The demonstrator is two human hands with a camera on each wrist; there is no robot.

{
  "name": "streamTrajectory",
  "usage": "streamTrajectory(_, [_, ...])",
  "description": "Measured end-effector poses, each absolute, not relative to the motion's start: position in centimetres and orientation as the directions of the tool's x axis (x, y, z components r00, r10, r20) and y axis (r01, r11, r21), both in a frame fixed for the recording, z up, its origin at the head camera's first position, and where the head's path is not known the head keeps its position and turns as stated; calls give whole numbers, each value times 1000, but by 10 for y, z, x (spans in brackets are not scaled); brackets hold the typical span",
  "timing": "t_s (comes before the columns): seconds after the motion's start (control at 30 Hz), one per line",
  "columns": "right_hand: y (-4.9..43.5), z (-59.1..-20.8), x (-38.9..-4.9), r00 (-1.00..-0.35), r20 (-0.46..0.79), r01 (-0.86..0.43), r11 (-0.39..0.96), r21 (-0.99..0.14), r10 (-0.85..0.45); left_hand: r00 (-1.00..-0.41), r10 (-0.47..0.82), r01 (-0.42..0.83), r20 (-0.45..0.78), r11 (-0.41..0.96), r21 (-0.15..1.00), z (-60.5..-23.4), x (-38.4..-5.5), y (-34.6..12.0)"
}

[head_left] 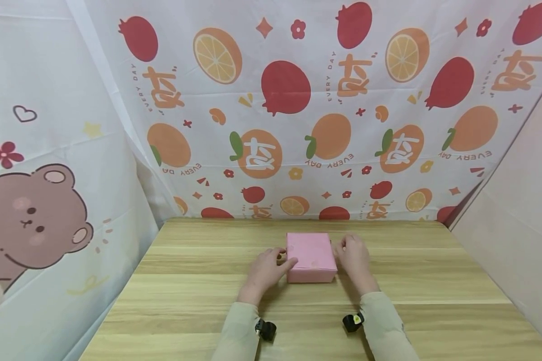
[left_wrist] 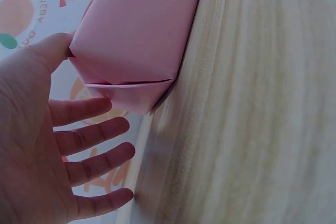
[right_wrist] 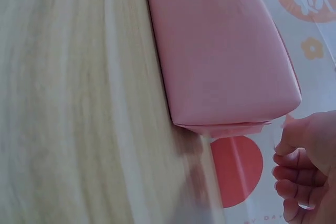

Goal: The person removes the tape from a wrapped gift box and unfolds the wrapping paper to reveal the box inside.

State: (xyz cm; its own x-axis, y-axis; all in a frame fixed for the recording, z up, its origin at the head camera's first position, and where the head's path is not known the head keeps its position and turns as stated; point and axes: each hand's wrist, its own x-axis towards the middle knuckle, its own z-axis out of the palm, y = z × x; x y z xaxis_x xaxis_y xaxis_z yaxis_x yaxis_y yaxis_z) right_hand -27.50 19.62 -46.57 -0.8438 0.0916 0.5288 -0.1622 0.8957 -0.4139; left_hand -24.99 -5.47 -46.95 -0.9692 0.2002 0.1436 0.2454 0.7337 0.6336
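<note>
So, pink box [head_left: 311, 250] sits on the wood-grain table [head_left: 185, 301], right between the two hands, near the fruit-print cloth [head_left: 284, 150] at the back; left hand [head_left: 264, 271] is spread wide, thumb at the box's top edge, fingers straight out beside the folded end flap [left_wrist: 131, 95]; right hand [head_left: 353, 255] is just beside the opposite end, fingers curled in, thumb against the index, nothing I can make out in its grasp.
</note>
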Motion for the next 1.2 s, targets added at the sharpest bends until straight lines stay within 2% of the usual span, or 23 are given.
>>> streamTrajectory(0.2, [209,-467,-270,-842,519,-115,888,-446,151,-970,198,244,145,717,653,-469,-250,-54])
streamTrajectory(0.67, [227,-470,-268,-879,447,-98,855,-508,165,-973,174,231,152,717,657,-469,-252,-54])
streamTrajectory(1.2, [236,-472,-263,-916,350,-34,833,-552,195,-964,213,264,157,722,639,-470,-252,-56])
